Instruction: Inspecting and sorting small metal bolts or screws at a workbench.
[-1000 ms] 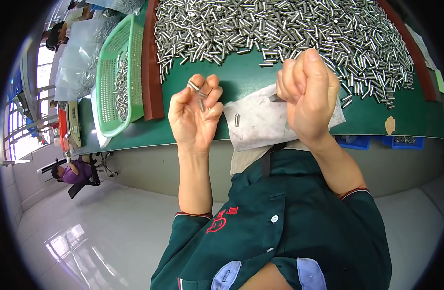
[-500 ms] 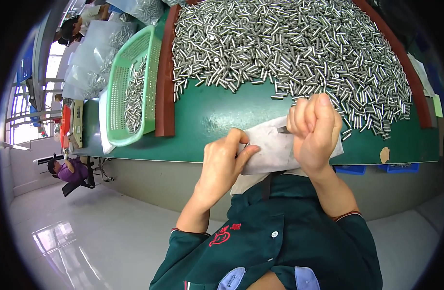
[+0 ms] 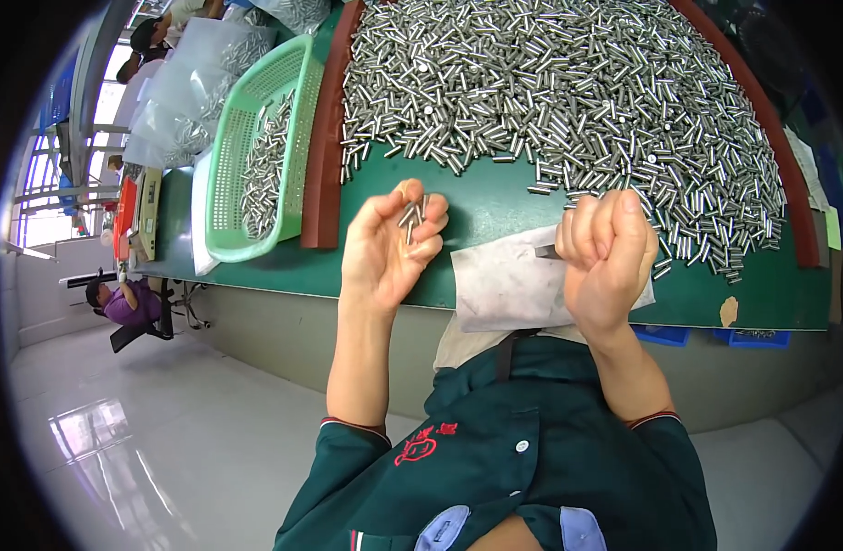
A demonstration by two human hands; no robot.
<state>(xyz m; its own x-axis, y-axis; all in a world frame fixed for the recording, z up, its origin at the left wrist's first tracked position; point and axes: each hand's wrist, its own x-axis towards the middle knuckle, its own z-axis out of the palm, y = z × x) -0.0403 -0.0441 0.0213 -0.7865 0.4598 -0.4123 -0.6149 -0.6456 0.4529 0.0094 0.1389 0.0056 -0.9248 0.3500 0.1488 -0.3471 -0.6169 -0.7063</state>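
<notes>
Observation, standing near the bench (image 3: 477,211). Clock read from the seated worker's place, 12 straight ahead.

Left hand (image 3: 385,250), 11 o'clock: palm turned up, fingers half curled, thumb drawn in toward the forefinger. It has hold of a few short metal pins (image 3: 410,220) at the fingers; exact count cannot be told. Held above the bench, clear of the heap.

Right hand (image 3: 610,262), 1 o'clock: closed in a fist, thumb side up. A dark flat strip (image 3: 546,251) juts from it toward 9 o'clock; remainder hidden by the fingers, so its kind cannot be told.

Pale, smudged cloth (image 3: 504,289): nearest the worker at 12, flat on the bench, below the strip.

Pin heap (image 3: 568,92): broad, loose, 12 o'clock, pins lying at all angles. Red-brown rails flank it, left rail (image 3: 324,165) at 11, right rail (image 3: 761,129) toward 1.

Green perforated basket (image 3: 305,138): between 10 and 11, just outside the left rail, loose pins inside. Clear plastic bags (image 3: 178,101) beyond it, similar metal pieces within.

Tan patch (image 3: 729,312): 2 o'clock, near bench edge. Co-worker in purple (image 3: 132,305): between 9 and 10, well apart.
</notes>
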